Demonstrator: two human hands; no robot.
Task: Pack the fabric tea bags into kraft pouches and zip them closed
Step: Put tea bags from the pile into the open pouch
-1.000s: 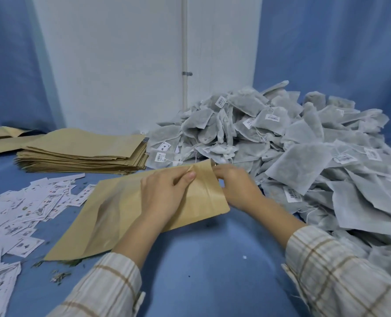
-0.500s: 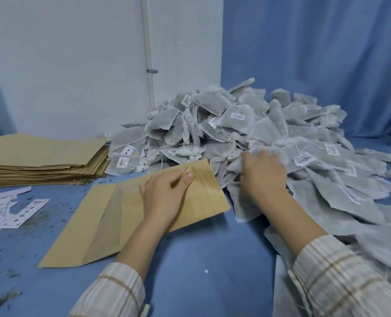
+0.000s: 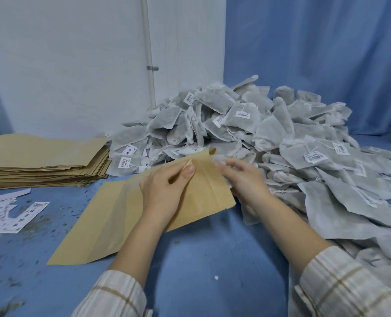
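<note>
Matt brown kraft paper pouch [image 3: 121, 216], grey fibrous fabric tea bags [image 3: 270, 133], matt blue cloth tabletop [image 3: 212, 259], white paper labels [image 3: 18, 216]

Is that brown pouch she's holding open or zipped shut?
Open. The left hand lifts the top flap of the kraft pouch at its mouth, leaving a gap, while the right hand brings a tea bag there.

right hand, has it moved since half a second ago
Yes. The right hand has come back left off the tea bag pile to the mouth of the kraft pouch, fingers curled.
</note>
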